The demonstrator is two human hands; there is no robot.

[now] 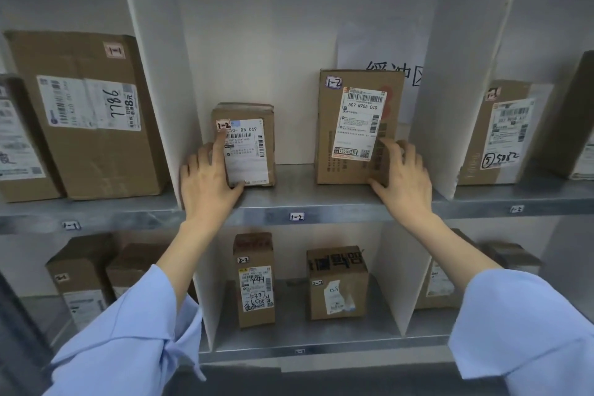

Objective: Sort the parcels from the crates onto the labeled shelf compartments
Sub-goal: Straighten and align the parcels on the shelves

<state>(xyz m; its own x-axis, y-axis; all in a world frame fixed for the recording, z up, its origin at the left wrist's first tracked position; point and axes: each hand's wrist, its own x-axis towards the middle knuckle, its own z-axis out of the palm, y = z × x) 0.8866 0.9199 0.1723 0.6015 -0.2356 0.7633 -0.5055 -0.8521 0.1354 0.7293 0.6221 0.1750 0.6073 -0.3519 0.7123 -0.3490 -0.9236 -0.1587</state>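
Two cardboard parcels tagged 1-2 stand upright in the middle compartment of the upper shelf [289,199], above the edge label 1-2 [296,217]. My left hand [209,180] grips the left side of the small parcel [249,145], thumb under its front corner and forefinger up along its label. My right hand [403,175] grips the lower right corner of the taller parcel [356,125], fingers round its side and thumb at its base. Both parcels rest on the shelf.
White dividers [160,74] [456,90] wall the compartment. A large box marked 1-1 [86,116] fills the left bay; another parcel [504,135] stands in the right bay. Below, the 2-2 bay holds two boxes [255,280] [336,283]. A paper sheet [382,55] hangs on the back wall.
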